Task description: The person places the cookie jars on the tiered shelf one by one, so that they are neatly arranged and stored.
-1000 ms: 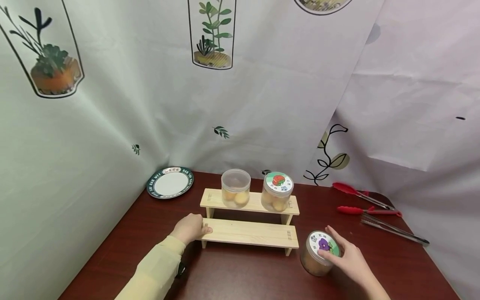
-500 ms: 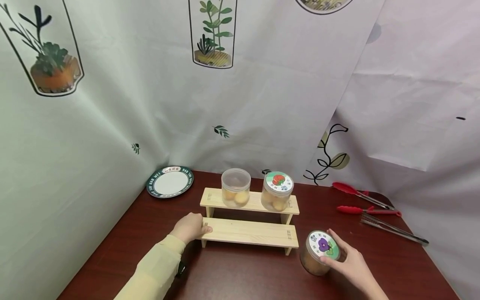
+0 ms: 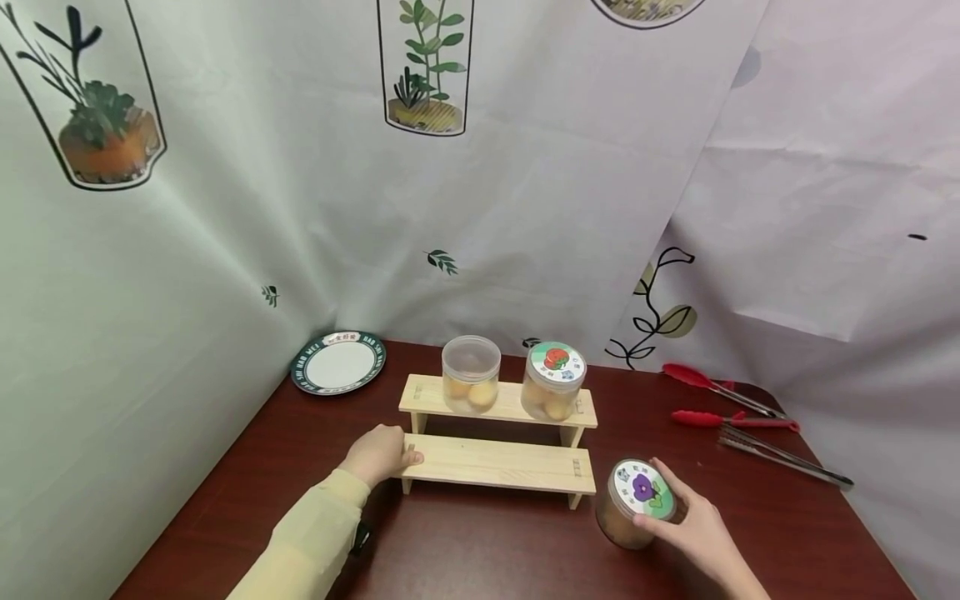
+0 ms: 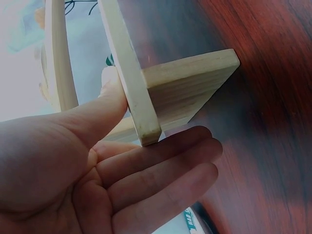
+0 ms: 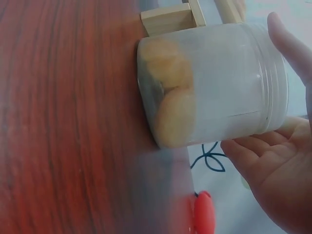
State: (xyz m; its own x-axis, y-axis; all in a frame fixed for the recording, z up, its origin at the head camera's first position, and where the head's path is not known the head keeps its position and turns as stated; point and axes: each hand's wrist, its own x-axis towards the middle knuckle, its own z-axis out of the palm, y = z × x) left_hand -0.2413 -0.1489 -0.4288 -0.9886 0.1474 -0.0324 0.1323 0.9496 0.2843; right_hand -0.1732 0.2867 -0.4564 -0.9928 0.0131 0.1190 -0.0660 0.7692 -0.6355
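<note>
My left hand [image 3: 377,454] grips the left end of the wooden stand's lower step [image 3: 491,462]. In the left wrist view the thumb [image 4: 113,90] lies on top of the board and the fingers [image 4: 165,173] reach past its lower edge. My right hand [image 3: 693,521] holds a round jar [image 3: 622,525] by its lid [image 3: 643,487], which is printed with a purple flower, thumb at the near side and fingers at the far side. Round yellow-brown pieces [image 5: 175,112] lie in the jar's bottom, seen through its clear wall in the right wrist view. The jar stands on the table, right of the stand.
On the upper step [image 3: 427,400] sit an open jar [image 3: 471,375] and a strawberry-lidded jar [image 3: 555,383], both holding yellowish pieces. A green-rimmed plate [image 3: 303,379] is at the back left. Red-handled tongs [image 3: 690,375] and a second pair of tongs [image 3: 697,418] lie at the right.
My right thumb has shifted from over the printed flower to the lid's near edge, uncovering more of the picture. The left hand and stand stay as they were.
</note>
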